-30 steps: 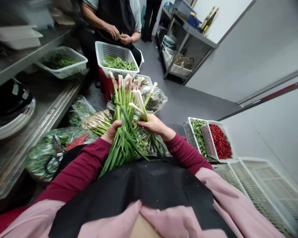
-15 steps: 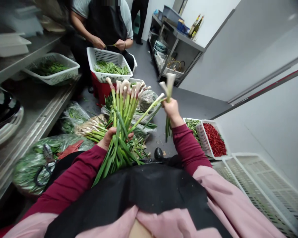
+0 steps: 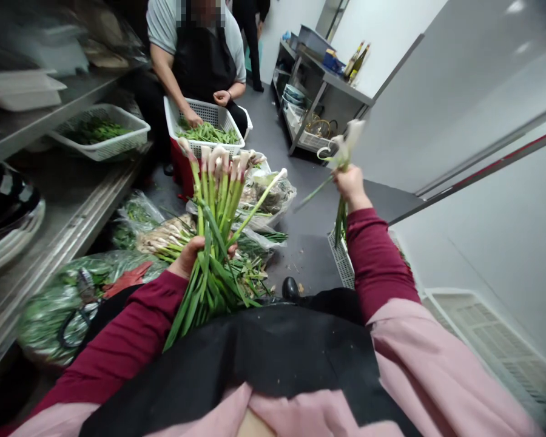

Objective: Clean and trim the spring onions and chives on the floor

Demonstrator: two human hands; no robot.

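My left hand (image 3: 192, 255) is closed round a thick bunch of spring onions (image 3: 215, 206), held upright over my lap with the white ends up. My right hand (image 3: 349, 186) is raised off to the right, closed on a few spring onion stalks (image 3: 342, 153) pulled clear of the bunch. Their green ends hang below my wrist. A black apron (image 3: 264, 358) covers my lap.
A person sits opposite with a hand in a white basket of green pods (image 3: 204, 128). Bagged greens with scissors (image 3: 79, 303) lie at my left beside steel shelves (image 3: 68, 200). White crates (image 3: 486, 328) sit on the floor at right. A steel rack (image 3: 321, 97) stands behind.
My right hand pulled a few stalks out of the bunch and carried them up and to the right. My left hand kept hold of the bunch.
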